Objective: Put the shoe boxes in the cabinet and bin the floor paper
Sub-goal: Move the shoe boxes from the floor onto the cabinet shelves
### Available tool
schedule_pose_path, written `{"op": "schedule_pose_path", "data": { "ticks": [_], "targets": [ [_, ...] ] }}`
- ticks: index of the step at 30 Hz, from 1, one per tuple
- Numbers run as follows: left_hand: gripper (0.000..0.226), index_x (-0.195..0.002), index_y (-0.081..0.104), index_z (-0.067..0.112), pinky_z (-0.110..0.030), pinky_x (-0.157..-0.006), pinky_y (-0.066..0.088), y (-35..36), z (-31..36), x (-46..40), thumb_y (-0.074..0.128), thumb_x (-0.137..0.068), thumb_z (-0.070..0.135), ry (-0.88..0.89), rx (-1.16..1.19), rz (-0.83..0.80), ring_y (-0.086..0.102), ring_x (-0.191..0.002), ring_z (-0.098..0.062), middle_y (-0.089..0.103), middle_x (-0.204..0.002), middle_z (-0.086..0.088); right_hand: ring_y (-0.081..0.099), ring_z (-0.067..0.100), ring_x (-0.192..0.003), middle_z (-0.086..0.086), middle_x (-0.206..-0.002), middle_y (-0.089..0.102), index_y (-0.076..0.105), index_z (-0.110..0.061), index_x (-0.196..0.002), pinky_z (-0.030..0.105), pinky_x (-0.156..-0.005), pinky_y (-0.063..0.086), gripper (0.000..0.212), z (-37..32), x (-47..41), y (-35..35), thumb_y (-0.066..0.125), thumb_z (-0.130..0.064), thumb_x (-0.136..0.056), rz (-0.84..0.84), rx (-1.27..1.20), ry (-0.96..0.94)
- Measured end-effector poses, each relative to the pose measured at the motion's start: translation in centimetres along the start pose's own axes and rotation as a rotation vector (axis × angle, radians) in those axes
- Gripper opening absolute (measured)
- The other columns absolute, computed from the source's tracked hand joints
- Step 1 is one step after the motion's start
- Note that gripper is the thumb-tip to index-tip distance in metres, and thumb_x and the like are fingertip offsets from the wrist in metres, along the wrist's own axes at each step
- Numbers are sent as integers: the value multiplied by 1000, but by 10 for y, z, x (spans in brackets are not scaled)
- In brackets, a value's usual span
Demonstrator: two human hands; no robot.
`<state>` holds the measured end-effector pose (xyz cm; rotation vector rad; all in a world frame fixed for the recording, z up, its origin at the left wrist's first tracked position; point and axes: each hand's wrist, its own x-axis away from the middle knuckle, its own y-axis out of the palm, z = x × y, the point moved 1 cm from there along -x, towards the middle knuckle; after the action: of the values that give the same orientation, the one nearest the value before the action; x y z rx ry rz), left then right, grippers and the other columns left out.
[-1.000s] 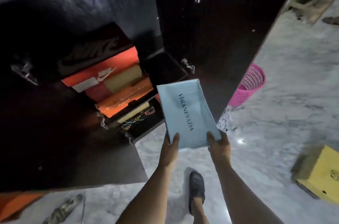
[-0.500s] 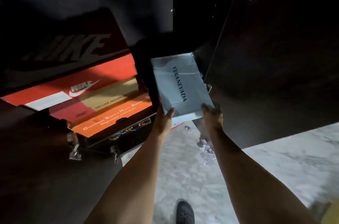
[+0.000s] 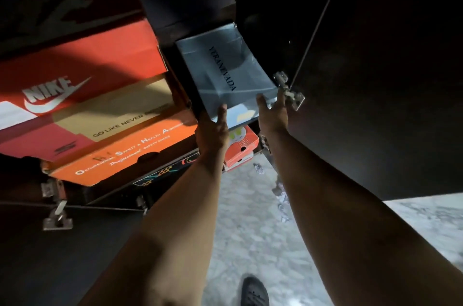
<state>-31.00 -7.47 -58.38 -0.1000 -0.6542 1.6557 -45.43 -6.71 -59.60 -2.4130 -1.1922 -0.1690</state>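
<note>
I hold the blue box by its near corners, left hand and right hand pinching it — light, stiff card, its lid probably loose

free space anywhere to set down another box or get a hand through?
Crowded: the orange boxes fill the cabinet's left, and the blue box takes the slot between them and the door hinge. Free: marble floor between the forearms, apart from paper scraps.
</note>
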Motion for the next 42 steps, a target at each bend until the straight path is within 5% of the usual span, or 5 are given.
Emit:
{"op": "schedule_pose_path", "data": {
  "ticks": [7,17,30,38,42],
  "targets": [
    [48,-134,58,1,-35,-90,49,-17,-31,82,47,-105,36,73,-152,-68,60,-121,-41,61,-132,-28,56,41,-128,17,-144,57,37,-24,-154,33,-90,42,59,26,77,-52,50,-50,-103,116,30,154],
    [44,-100,70,11,-36,-79,46,88,-90,291,51,-87,48,163,-595,-814,63,-96,-33,71,-113,-16,65,33,-112,9,-102,76,45,-20,-146,33,-84,44,50,204,256,-302,49,-46,-103,430,-33,456],
    [52,-125,66,22,-42,-92,56,444,-168,596,70,-82,50,214,-761,-1302,67,-111,-31,68,-129,-4,59,34,-127,13,-134,65,52,-18,-142,37,-98,46,49,531,310,-665,55,-45,-101,827,-85,855],
    [74,-157,29,28,-48,-110,46,629,-292,666,52,-96,62,74,-751,-1321,43,-142,-30,32,-163,-4,50,30,-138,15,-155,46,23,-18,-160,33,-101,43,77,717,257,-728,63,-42,-99,801,-235,801],
    [75,-160,16,35,-42,-117,36,666,-336,659,40,-97,68,156,-670,-1360,43,-143,-28,37,-161,0,59,22,-124,0,-140,58,34,-24,-154,37,-102,51,67,761,241,-699,66,-37,-97,726,-223,682]
  ]
}}
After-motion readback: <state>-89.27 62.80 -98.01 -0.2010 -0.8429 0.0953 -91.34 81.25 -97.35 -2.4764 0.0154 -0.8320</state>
